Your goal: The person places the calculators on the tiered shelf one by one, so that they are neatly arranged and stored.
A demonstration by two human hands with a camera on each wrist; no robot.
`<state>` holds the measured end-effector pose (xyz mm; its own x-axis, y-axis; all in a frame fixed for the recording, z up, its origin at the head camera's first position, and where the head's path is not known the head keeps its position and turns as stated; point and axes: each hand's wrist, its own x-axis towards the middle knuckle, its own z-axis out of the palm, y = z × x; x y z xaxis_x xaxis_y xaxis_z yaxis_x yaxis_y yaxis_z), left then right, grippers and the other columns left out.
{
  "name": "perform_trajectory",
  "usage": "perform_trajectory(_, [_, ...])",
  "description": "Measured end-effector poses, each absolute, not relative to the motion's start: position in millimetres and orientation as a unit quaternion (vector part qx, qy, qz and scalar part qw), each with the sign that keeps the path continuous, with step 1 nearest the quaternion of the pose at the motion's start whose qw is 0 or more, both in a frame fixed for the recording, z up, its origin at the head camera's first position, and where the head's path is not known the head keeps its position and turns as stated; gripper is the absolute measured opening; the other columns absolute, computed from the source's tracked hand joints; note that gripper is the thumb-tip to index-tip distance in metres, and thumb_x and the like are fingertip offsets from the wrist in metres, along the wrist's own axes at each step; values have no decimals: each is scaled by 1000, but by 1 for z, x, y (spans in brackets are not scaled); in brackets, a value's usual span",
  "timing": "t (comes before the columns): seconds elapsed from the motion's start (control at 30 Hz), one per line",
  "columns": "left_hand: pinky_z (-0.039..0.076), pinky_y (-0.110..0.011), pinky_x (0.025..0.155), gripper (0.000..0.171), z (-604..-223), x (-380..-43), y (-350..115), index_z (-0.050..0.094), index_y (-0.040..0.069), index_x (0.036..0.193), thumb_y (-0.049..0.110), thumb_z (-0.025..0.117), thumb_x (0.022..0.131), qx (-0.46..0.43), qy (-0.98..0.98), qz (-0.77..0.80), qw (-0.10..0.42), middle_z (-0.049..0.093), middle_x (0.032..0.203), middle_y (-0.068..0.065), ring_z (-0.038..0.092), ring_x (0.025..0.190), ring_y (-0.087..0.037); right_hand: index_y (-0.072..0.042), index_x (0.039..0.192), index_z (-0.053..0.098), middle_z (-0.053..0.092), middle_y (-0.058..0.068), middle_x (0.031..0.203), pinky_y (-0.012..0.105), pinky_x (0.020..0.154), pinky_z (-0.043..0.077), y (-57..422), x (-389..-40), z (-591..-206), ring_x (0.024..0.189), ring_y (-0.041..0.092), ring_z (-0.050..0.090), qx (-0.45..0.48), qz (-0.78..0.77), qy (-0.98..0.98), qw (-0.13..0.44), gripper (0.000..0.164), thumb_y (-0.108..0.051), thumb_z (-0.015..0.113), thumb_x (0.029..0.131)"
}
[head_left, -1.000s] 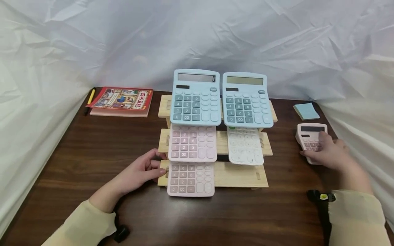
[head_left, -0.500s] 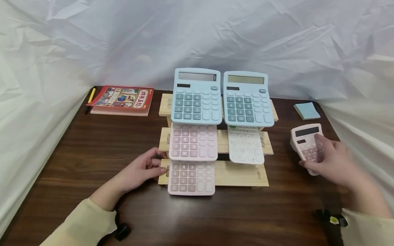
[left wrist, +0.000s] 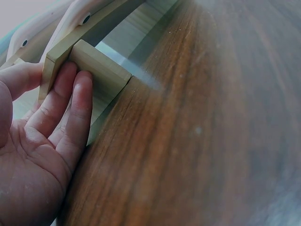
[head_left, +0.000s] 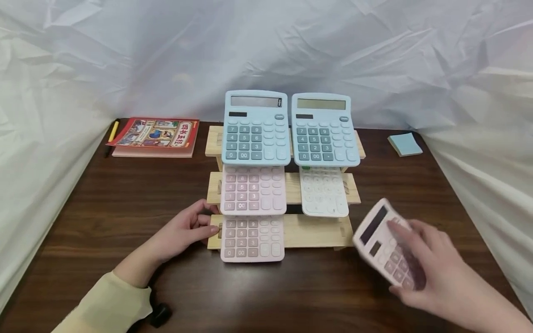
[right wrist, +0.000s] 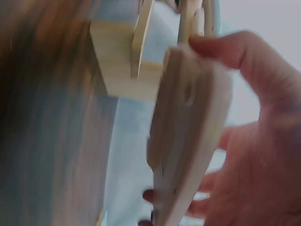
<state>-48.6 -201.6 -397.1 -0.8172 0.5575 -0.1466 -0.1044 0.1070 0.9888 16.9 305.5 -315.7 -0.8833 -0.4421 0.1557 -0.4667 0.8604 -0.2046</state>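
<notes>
A pink calculator (head_left: 381, 249), tilted with its display toward the upper left, is gripped by my right hand (head_left: 437, 270) at the right of a three-tier wooden rack (head_left: 316, 232). The right wrist view shows this calculator (right wrist: 188, 127) edge-on and blurred, thumb on one side and fingers round the other. My left hand (head_left: 176, 233) pinches the left end of the rack's lowest shelf; in the left wrist view the thumb and fingers close on the shelf board (left wrist: 55, 63). On that shelf's left half lies another pink calculator (head_left: 252, 238).
Two blue calculators (head_left: 256, 127) stand on the top tier. The middle tier holds a pink calculator (head_left: 254, 190) and a white calculator (head_left: 325, 192). A red book (head_left: 156, 134) and a yellow-black pen (head_left: 112, 134) lie back left, blue sticky notes (head_left: 405, 144) back right. White sheeting surrounds the table.
My right hand has lifted the pink calculator from the table's right side and carried it left and nearer, turning it counterclockwise. My left hand keeps its hold on the rack.
</notes>
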Motion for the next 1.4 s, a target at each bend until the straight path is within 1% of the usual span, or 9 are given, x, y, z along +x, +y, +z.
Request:
perform_trajectory(0.07, [54,-39,68,38,-398,-49,-202,37,4,128,13,59,98,164,698,649,253,69,100,-18,65,79,-27,-16,149,37,40,16,136,26,85,42,296,25,-316,111,24,39,254,126,-958,37,123,-40,94,42])
perform_trajectory(0.17, [54,-39,68,38,-398,-49,-201,37,4,127,13,59,98,164,700,648,251,69,99,-18,65,78,-27,-17,151,32,37,9,139,5,92,19,286,31,-318,117,18,35,260,135,-956,14,125,-37,94,45])
perform_trajectory(0.27, [54,-38,67,38,-398,-49,-200,37,4,126,14,60,98,161,704,645,250,69,98,-18,64,77,-26,-18,152,29,33,9,143,4,93,13,278,32,-319,120,20,34,259,143,-955,5,124,-36,93,47])
perform_trajectory(0.57, [54,-37,67,37,-395,-43,-207,37,5,125,15,60,98,145,713,638,252,69,97,-18,63,77,-26,-28,149,33,29,4,149,16,95,21,259,30,-327,126,20,33,273,135,-952,-19,114,-40,89,51])
perform_trajectory(0.8, [54,-36,67,38,-394,-44,-205,37,5,126,16,60,98,146,712,637,255,69,96,-18,63,76,-26,-26,148,35,27,8,150,34,92,31,249,25,-333,126,22,33,284,137,-949,-10,112,-40,89,50])
perform_trajectory(0.93, [53,-36,66,38,-395,-45,-205,37,5,126,16,60,97,142,713,637,258,69,96,-18,62,75,-24,-22,148,35,27,12,150,42,92,30,242,21,-335,129,25,31,297,147,-944,-7,110,-41,87,52])
perform_trajectory(1.07, [53,-34,65,39,-395,-45,-204,37,5,126,17,60,97,140,715,636,255,69,95,-18,61,73,-23,-20,148,34,26,14,151,46,92,30,236,18,-335,131,27,30,299,146,-943,-1,109,-44,85,56])
perform_trajectory(1.23, [53,-35,66,39,-396,-45,-203,37,4,126,16,60,97,144,711,638,258,69,95,-18,62,74,-23,-19,147,37,26,15,152,52,90,34,229,16,-337,129,31,33,295,143,-945,19,103,-52,83,61])
perform_trajectory(1.4, [53,-35,67,39,-396,-47,-202,37,5,126,17,60,97,149,712,636,257,69,97,-17,62,75,-25,-21,147,38,26,15,153,57,90,37,224,17,-341,128,33,35,269,145,-952,38,100,-66,77,66])
